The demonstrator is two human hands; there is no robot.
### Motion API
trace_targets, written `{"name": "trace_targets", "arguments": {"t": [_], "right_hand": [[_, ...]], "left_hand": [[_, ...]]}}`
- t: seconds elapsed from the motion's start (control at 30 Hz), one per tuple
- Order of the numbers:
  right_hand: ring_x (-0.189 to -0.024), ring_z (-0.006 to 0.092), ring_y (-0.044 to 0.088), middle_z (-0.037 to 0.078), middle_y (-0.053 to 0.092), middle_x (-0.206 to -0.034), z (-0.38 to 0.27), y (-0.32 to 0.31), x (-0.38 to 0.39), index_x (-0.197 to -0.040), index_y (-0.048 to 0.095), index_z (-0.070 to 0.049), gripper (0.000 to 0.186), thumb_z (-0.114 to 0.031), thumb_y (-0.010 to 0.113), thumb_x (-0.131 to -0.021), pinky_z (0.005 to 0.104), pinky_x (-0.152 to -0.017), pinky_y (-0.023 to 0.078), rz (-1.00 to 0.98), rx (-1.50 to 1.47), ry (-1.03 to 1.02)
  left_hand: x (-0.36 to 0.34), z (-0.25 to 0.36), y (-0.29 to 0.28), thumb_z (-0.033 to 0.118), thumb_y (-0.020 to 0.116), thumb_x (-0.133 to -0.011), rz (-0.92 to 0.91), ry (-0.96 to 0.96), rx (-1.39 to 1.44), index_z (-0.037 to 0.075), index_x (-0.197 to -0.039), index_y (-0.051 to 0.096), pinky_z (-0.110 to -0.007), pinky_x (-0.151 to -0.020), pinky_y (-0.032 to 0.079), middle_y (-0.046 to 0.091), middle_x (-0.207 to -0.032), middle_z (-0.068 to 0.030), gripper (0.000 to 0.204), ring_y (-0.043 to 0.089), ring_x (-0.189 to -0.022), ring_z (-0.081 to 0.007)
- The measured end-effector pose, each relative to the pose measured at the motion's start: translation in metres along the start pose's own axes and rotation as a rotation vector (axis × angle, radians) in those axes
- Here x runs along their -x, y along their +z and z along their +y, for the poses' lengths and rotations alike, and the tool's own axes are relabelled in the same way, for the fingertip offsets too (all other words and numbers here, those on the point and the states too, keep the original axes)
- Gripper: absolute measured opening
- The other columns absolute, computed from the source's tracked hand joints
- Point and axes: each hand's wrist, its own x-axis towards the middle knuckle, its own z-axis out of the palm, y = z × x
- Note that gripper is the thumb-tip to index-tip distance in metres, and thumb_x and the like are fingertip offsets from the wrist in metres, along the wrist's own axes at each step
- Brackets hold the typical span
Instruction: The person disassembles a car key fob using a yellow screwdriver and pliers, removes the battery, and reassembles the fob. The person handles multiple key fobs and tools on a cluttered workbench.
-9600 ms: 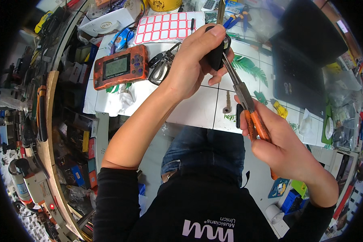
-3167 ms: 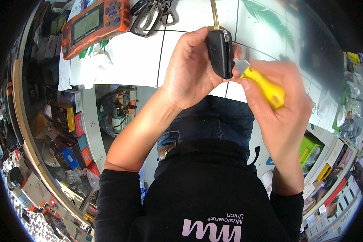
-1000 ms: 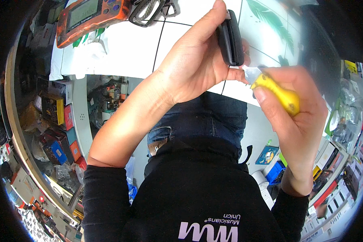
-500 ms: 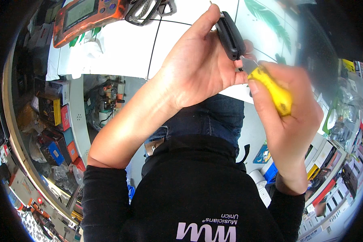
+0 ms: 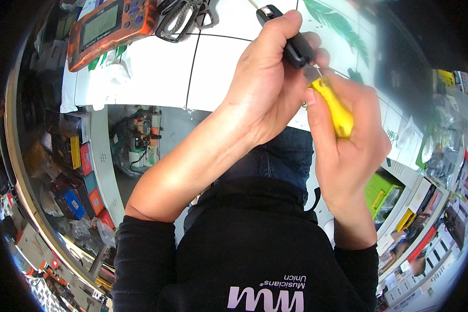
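Observation:
My left hand [image 5: 273, 73] is closed round a black car key [image 5: 297, 51], with the thumb lying across its casing. A thin metal blade [image 5: 253, 3] sticks out of the key's far end, partly cut off by the picture's edge. In my right hand [image 5: 351, 130] is a yellow-handled pry knife [image 5: 334, 109], the fingers wrapped round its handle. Its short flat metal blade points up and left, meeting the key's near end. Exactly how the tip sits against the casing seam is too small to tell.
An orange handheld device with a screen [image 5: 109, 31] lies at the far left of the white tiled-pattern table [image 5: 156, 78]. Black shears-like loops [image 5: 179, 21] rest beside it. Shelves with boxes and a green box [image 5: 382, 192] flank my seat.
Both hands have shifted left, bringing the key and the pry knife along. My left thumb has come down across the key casing; before, it pointed up beside it.

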Motion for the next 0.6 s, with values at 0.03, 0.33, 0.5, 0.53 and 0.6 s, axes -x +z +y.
{"name": "trace_targets", "arguments": {"t": [0.03, 0.33, 0.5, 0.53, 0.6], "right_hand": [[-0.073, 0.0102, 0.06, 0.008, 0.063, -0.085, -0.002, 0.001, 0.001, -0.098, 0.059, -0.001, 0.02, -0.007, 0.066, -0.08, 0.0219, -0.064, 0.046, -0.017, -0.031, 0.062], [-0.075, 0.0083, 0.059, 0.006, 0.062, -0.085, -0.01, 0.004, 0.001, -0.096, 0.059, -0.002, 0.017, -0.008, 0.065, -0.081, 0.0203, -0.067, 0.045, -0.013, -0.256, 0.228], [-0.075, 0.0098, 0.059, 0.006, 0.064, -0.087, -0.009, -0.007, -0.003, -0.097, 0.06, -0.002, 0.02, -0.009, 0.067, -0.08, 0.0205, -0.066, 0.046, 0.056, -0.073, 0.027], [-0.075, 0.0103, 0.06, 0.007, 0.064, -0.088, -0.008, -0.014, -0.004, -0.097, 0.061, -0.003, 0.021, -0.009, 0.068, -0.079, 0.0204, -0.065, 0.046, 0.06, -0.048, 0.0], [-0.076, 0.0112, 0.06, 0.007, 0.064, -0.089, -0.006, -0.022, -0.006, -0.098, 0.061, -0.003, 0.023, -0.009, 0.069, -0.078, 0.0204, -0.065, 0.046, 0.052, -0.02, -0.033]], "left_hand": [[0.002, 0.002, 0.001, 0.028, 0.055, -0.088, 0.004, 0.01, -0.041, 0.005, -0.091, 0.043, -0.03, -0.071, 0.044, 0.048, -0.083, -0.0068, 0.026, 0.051, -0.077, -0.0176], [0.016, 0.019, 0.017, 0.033, 0.051, -0.089, -0.034, -0.062, 0.073, 0.005, -0.091, 0.041, -0.031, -0.071, 0.045, 0.048, -0.081, -0.0075, 0.03, 0.051, -0.077, -0.0169], [0.016, 0.027, 0.021, 0.037, 0.047, -0.09, -0.028, -0.145, 0.045, 0.004, -0.095, 0.042, -0.031, -0.076, 0.044, 0.049, -0.082, -0.0076, 0.033, 0.051, -0.078, -0.0163], [0.016, 0.029, 0.02, 0.037, 0.046, -0.09, -0.026, -0.156, 0.035, 0.004, -0.095, 0.042, -0.031, -0.076, 0.043, 0.049, -0.082, -0.0076, 0.034, 0.051, -0.079, -0.0162], [0.015, 0.032, 0.022, 0.039, 0.045, -0.091, -0.022, -0.17, 0.016, 0.004, -0.097, 0.042, -0.031, -0.078, 0.043, 0.049, -0.083, -0.0076, 0.036, 0.051, -0.079, -0.016]]}}
